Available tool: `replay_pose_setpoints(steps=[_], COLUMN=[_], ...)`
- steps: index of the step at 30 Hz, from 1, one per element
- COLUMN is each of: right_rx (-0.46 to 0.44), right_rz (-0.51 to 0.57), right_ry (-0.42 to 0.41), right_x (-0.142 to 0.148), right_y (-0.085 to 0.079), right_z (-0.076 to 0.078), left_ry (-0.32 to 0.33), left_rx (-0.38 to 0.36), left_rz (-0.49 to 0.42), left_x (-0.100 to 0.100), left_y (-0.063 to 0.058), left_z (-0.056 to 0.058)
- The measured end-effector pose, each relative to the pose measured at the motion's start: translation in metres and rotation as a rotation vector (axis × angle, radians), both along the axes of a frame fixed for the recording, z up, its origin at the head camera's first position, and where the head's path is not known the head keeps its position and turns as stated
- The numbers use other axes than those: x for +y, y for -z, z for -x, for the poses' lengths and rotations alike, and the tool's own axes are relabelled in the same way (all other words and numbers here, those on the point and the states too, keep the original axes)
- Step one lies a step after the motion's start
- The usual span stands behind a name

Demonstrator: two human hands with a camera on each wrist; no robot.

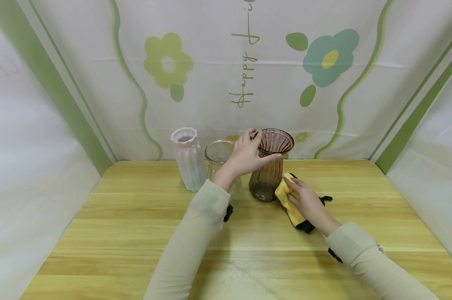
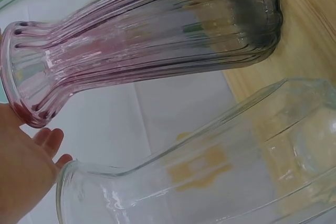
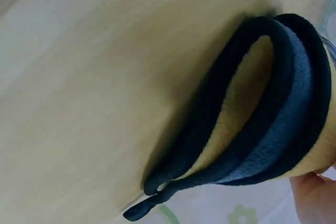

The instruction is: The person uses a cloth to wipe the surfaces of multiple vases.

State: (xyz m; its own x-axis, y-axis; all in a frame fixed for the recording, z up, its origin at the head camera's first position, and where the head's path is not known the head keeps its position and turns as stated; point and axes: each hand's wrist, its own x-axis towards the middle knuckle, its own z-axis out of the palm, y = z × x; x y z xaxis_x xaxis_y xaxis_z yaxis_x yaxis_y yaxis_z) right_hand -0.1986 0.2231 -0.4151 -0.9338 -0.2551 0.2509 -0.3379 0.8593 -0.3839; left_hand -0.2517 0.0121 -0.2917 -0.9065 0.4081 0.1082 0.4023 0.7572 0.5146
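A ribbed purple-brown glass vase (image 1: 265, 183) stands on the table with its flared rim upward. My left hand (image 1: 246, 154) holds it at the rim, fingers over the left edge and thumb across the front. In the left wrist view, part of the left hand (image 2: 23, 166) shows beside the vase's pink rim. My right hand (image 1: 309, 204) grips a yellow cloth (image 1: 291, 208) with dark edging, against the lower right side of the vase. Folds of the cloth (image 3: 296, 114), with a blue-grey inner face, hang out below the fingers in the right wrist view.
Just left of the purple-brown vase is a clear glass vase (image 1: 214, 156), partly hidden by my left forearm. Farther left stands a pinkish-white fluted vase (image 1: 190, 166). A patterned curtain (image 1: 211, 112) hangs behind the wooden table (image 1: 136, 233).
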Motion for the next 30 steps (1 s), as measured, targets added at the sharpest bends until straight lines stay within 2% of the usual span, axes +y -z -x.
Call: replay_pose_setpoints(steps=[5, 11, 17, 19, 24, 30], right_rx=[0.058, 0.133, 0.293, 0.318, 0.263, 0.137], right_rz=[0.054, 0.145, 0.236, 0.252, 0.236, 0.186], right_ry=[0.006, 0.005, -0.007, -0.003, -0.001, 0.008], right_x=[-0.002, -0.008, -0.013, -0.015, -0.016, -0.014], right_y=[-0.008, -0.030, -0.046, -0.049, -0.050, -0.038], right_z=[0.002, 0.004, 0.009, 0.011, 0.011, 0.007], left_ry=[-0.007, 0.005, 0.047, 0.058, 0.069, 0.066], left_rx=[0.028, 0.048, 0.035, 0.025, -0.005, -0.011], left_rz=[0.033, 0.045, 0.034, 0.025, 0.007, 0.009], left_x=[0.000, -0.003, -0.005, -0.006, -0.006, -0.005], left_y=[-0.001, -0.001, 0.000, 0.000, 0.000, -0.001], left_z=[-0.001, 0.000, 0.003, 0.004, 0.004, 0.004])
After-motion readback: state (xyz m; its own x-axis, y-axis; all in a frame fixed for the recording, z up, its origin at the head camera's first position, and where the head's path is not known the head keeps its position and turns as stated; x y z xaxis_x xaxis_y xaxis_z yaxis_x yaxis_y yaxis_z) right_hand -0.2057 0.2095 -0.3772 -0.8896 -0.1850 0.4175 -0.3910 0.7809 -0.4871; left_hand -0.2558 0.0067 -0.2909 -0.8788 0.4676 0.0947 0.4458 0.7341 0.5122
